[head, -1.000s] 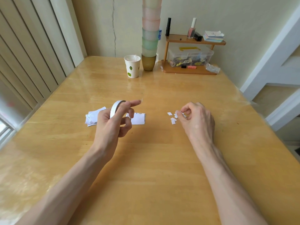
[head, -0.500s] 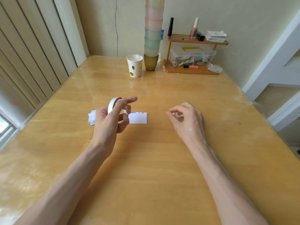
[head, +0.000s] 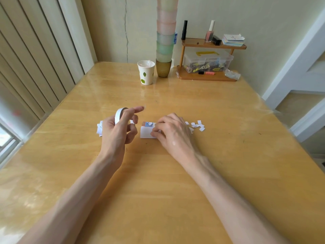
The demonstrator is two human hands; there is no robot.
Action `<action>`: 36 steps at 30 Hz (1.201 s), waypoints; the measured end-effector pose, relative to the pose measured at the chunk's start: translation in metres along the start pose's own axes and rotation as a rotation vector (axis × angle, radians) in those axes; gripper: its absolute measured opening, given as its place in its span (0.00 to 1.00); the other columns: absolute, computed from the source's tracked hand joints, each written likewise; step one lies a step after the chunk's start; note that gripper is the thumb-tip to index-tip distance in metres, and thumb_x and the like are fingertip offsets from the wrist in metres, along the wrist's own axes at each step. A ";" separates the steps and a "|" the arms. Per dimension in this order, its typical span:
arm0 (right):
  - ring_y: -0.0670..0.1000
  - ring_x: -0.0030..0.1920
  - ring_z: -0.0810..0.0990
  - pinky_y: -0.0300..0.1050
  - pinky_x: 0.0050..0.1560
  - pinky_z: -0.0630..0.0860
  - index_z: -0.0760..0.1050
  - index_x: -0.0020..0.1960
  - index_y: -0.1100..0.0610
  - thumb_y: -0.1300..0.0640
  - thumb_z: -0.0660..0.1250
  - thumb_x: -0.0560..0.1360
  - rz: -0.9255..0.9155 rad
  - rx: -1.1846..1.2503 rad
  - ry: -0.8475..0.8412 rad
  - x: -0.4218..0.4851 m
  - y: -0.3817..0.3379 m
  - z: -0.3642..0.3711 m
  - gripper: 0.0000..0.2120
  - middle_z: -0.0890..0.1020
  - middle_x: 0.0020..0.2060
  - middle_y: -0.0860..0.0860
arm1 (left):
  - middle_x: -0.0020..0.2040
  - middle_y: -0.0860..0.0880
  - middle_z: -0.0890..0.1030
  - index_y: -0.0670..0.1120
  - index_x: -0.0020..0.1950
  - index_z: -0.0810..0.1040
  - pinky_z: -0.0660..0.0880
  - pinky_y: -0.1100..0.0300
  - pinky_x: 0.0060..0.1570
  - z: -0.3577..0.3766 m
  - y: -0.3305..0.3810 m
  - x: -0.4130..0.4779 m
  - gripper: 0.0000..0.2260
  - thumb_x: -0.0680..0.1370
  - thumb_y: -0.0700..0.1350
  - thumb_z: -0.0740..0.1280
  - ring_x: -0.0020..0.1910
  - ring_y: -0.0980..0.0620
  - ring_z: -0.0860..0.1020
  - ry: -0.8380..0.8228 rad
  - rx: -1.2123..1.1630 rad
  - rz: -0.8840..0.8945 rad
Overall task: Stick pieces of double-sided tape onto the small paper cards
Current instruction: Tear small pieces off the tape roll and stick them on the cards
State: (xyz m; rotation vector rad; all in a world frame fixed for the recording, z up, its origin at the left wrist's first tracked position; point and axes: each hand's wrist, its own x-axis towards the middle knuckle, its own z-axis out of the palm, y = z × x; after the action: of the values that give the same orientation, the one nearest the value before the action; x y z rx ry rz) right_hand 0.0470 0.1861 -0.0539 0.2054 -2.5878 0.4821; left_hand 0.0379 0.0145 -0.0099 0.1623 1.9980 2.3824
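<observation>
Left hand (head: 117,133) is raised over the table (head: 175,191), mid-left. Its thumb and curled fingers grip the tape roll (head: 120,115), and the index finger points far-right. There is a small pale fleck at the fingertip, maybe a cut tape piece, but it's too blurred to tell.

Right hand (head: 173,132) is just right of it, knuckles up. Its fingers curl down onto the right edge of the white card (head: 145,133) and seem to pinch it. The card lies flat at table centre, with a printed card (head: 149,124) peeking out at its far side. More cards sit in a pile (head: 99,128), mostly hidden behind the left hand. Scraps (head: 197,126) are scattered just right of the right hand.

Risks, as I judge them:
- A tape piece could cling to the finger or fold on itself before it reaches the card.
- The card could slide on the glossy table if it's pressed one-handed.
- Two cards could lift together.
- Tape could land skewed or hang over the edge.
- Loose scraps nearby could catch on exposed adhesive.
</observation>
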 end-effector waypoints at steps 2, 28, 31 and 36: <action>0.57 0.48 0.79 0.56 0.47 0.76 0.87 0.44 0.55 0.55 0.80 0.72 0.003 0.025 0.016 -0.003 0.001 0.000 0.04 0.85 0.44 0.49 | 0.35 0.50 0.69 0.45 0.54 0.87 0.55 0.58 0.30 0.000 0.000 0.000 0.10 0.82 0.46 0.67 0.30 0.50 0.60 0.000 -0.003 0.000; 0.34 0.44 0.78 0.33 0.46 0.73 0.88 0.46 0.44 0.53 0.80 0.73 0.163 0.321 -0.268 -0.007 0.012 -0.051 0.04 0.88 0.46 0.41 | 0.36 0.48 0.68 0.46 0.54 0.87 0.55 0.57 0.30 0.000 -0.005 0.002 0.10 0.82 0.47 0.67 0.29 0.49 0.59 -0.029 -0.007 0.017; 0.48 0.53 0.82 0.52 0.57 0.77 0.87 0.47 0.42 0.52 0.79 0.74 0.128 0.232 -0.355 -0.009 0.017 -0.052 0.06 0.87 0.49 0.43 | 0.36 0.48 0.68 0.45 0.54 0.87 0.54 0.55 0.32 -0.001 -0.005 0.003 0.11 0.82 0.48 0.66 0.30 0.49 0.59 -0.034 -0.017 0.014; 0.43 0.56 0.80 0.41 0.60 0.72 0.88 0.49 0.48 0.66 0.71 0.76 0.096 0.238 -0.377 -0.019 0.017 -0.060 0.15 0.87 0.52 0.40 | 0.36 0.48 0.67 0.45 0.56 0.87 0.52 0.52 0.34 0.001 -0.004 0.000 0.12 0.83 0.49 0.66 0.32 0.47 0.56 -0.085 -0.040 -0.003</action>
State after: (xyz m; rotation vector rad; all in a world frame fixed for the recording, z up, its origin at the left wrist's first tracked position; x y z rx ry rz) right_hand 0.0865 0.2250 -0.0199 0.2763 -2.9110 0.8605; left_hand 0.0381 0.0160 -0.0141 0.2551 1.9110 2.3691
